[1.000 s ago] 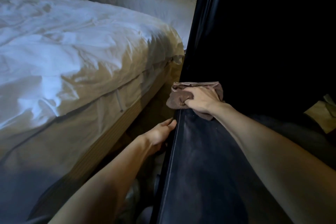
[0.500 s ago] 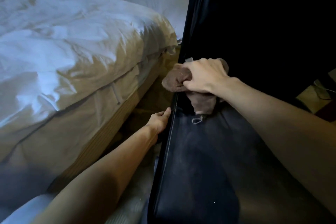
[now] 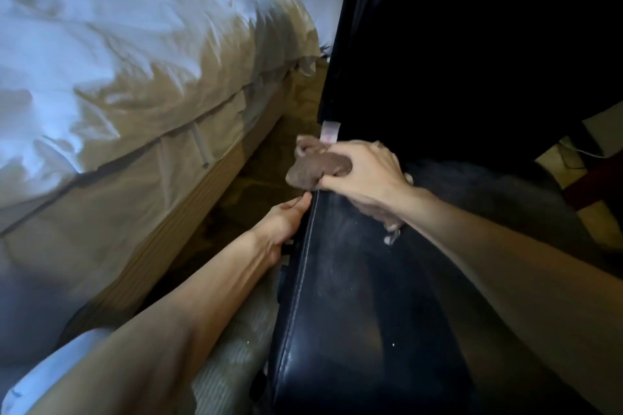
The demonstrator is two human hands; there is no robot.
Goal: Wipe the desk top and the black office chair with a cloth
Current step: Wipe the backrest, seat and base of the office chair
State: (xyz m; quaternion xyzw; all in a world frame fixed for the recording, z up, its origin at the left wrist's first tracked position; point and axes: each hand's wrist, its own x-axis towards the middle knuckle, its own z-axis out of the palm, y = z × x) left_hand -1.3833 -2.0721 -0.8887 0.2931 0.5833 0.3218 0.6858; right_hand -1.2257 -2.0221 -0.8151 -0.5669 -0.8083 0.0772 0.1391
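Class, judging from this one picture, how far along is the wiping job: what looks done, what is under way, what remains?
Done: nothing plainly; the seat of the black chair shows pale smears and specks. Under way: the right hand grips the bunched brown cloth at the seat's far edge, while the left hand rests against the chair's side. Left: the smeared seat; the desk top is out of view.

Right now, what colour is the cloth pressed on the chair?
The cloth is dull brown, seen best in the head view.

no legible text, tag point(image 3: 330, 132) on chair point(image 3: 354, 313) blurred
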